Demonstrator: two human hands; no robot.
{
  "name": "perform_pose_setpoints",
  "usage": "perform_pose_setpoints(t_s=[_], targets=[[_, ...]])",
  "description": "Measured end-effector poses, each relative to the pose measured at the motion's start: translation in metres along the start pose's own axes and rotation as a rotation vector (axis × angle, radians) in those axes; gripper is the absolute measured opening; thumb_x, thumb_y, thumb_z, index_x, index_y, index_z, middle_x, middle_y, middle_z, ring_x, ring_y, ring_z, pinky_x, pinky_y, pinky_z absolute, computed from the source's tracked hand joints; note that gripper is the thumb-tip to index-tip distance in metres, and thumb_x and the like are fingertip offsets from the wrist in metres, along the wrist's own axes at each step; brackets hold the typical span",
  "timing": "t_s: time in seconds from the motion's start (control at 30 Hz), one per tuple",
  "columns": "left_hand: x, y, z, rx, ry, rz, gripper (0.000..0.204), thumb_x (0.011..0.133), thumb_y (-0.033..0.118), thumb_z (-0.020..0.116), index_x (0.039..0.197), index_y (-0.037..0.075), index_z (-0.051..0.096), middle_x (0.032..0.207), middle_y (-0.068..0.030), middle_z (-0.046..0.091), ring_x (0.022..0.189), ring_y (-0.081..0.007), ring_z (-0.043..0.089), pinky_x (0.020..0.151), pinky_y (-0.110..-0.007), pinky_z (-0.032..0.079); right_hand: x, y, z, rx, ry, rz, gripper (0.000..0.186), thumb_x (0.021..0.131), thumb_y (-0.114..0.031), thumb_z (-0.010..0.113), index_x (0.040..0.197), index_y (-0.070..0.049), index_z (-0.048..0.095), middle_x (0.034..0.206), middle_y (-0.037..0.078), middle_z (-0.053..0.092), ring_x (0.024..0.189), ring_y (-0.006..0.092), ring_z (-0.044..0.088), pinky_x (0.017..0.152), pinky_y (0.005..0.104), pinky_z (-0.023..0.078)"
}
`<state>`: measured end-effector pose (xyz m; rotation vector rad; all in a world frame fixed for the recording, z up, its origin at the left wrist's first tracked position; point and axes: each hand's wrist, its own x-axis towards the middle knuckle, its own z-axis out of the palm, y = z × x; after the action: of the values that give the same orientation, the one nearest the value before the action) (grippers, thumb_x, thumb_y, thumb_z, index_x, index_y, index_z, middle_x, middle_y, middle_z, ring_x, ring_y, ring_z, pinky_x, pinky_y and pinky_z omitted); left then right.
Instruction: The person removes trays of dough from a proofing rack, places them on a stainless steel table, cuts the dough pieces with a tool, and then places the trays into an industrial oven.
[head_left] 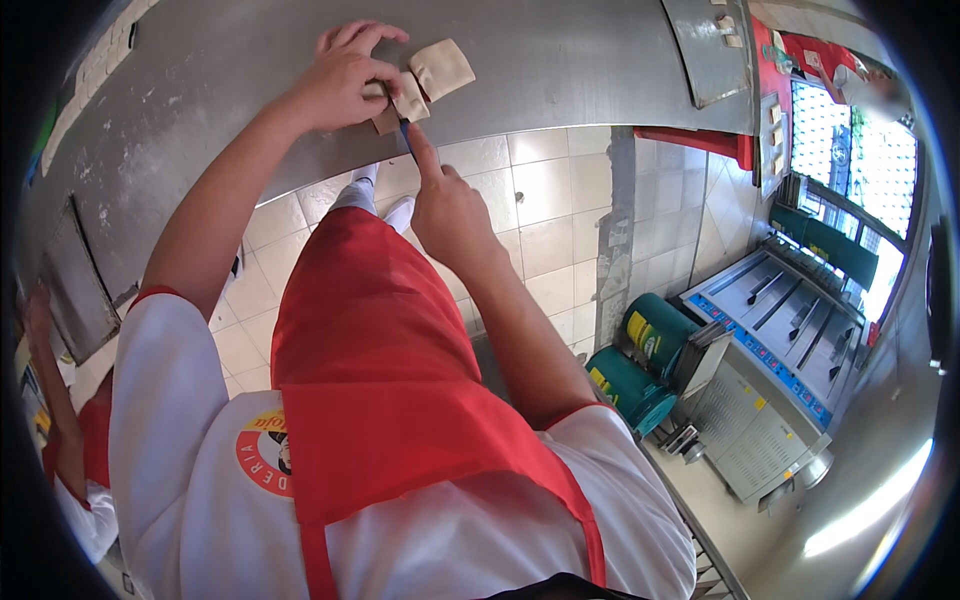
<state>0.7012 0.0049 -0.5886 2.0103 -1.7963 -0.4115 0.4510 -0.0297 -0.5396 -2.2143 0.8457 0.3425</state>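
Observation:
My left hand [352, 82] rests at the steel worktop [250, 60], thumb and forefinger curled on a small pale dough piece [408, 99], its other fingers bent above. My right hand [440, 200] grips a blue-handled knife [407, 138], forefinger stretched along it, with the tip at the dough piece beneath my left fingers; the blade is mostly hidden. A larger square of pale dough [443, 67] lies just beyond, to the right.
Dough strips [85, 98] line the worktop's far left, near a co-worker's arm [45, 370]. A metal tray [700, 60] with small pieces sits at the top right. A steel machine [770, 340] and green cylinders [650, 330] stand right; a tiled floor [540, 180] shows below.

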Motion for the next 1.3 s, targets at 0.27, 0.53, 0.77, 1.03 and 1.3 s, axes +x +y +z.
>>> perform_pose_setpoints(t_s=[0.27, 0.53, 0.77, 1.03, 1.3], targets=[[-0.005, 0.021, -0.004, 0.045, -0.007, -0.119, 0.019, 0.077, 0.014, 0.075, 0.095, 0.021, 0.074, 0.161, -0.0019, 0.039, 0.147, -0.0347, 0.035, 0.122, -0.054, 0.022, -0.015, 0.011, 0.007, 0.030, 0.013, -0.024, 0.086, 0.088, -0.005, 0.052, 0.167, -0.015, 0.017, 0.102, 0.032, 0.063, 0.081, 0.0501, 0.068, 0.074, 0.0577, 0.056], [-0.009, 0.015, 0.000, -0.040, -0.061, -0.065, 0.022, 0.080, 0.009, 0.071, 0.100, 0.018, 0.074, 0.152, -0.0020, 0.050, 0.144, -0.0320, 0.040, 0.120, -0.051, 0.027, -0.054, 0.023, 0.014, 0.070, -0.039, 0.079, 0.085, 0.091, -0.004, 0.053, 0.167, -0.017, 0.018, 0.107, 0.032, 0.064, 0.083, 0.0498, 0.069, 0.075, 0.0568, 0.056], [-0.027, 0.005, 0.011, -0.548, -0.014, -0.148, 0.030, 0.085, -0.005, 0.064, 0.113, 0.005, 0.068, 0.134, -0.0048, 0.061, 0.110, -0.0224, 0.064, 0.093, -0.034, 0.053, -0.057, 0.027, 0.020, 0.048, -0.002, 0.040, 0.084, 0.091, -0.003, 0.051, 0.167, -0.018, 0.019, 0.105, 0.031, 0.064, 0.083, 0.0493, 0.069, 0.075, 0.0562, 0.056], [-0.029, 0.005, 0.016, -0.436, -0.063, -0.174, 0.034, 0.091, -0.006, 0.059, 0.122, 0.005, 0.065, 0.128, -0.0060, 0.061, 0.103, -0.0162, 0.066, 0.090, -0.031, 0.052, -0.087, 0.044, 0.016, 0.032, -0.012, 0.041, 0.083, 0.091, -0.003, 0.047, 0.167, -0.020, 0.019, 0.103, 0.031, 0.065, 0.083, 0.0490, 0.069, 0.076, 0.0570, 0.056], [-0.055, -0.034, -0.010, -0.862, 0.000, -0.452, 0.034, 0.097, 0.004, 0.067, 0.131, 0.002, 0.059, 0.135, -0.0061, 0.061, 0.113, -0.0174, 0.066, 0.094, -0.032, 0.054, -0.067, 0.043, 0.015, -0.038, -0.022, -0.022, 0.080, 0.092, -0.004, 0.047, 0.166, -0.020, 0.020, 0.104, 0.031, 0.065, 0.085, 0.0490, 0.069, 0.079, 0.0557, 0.057]])
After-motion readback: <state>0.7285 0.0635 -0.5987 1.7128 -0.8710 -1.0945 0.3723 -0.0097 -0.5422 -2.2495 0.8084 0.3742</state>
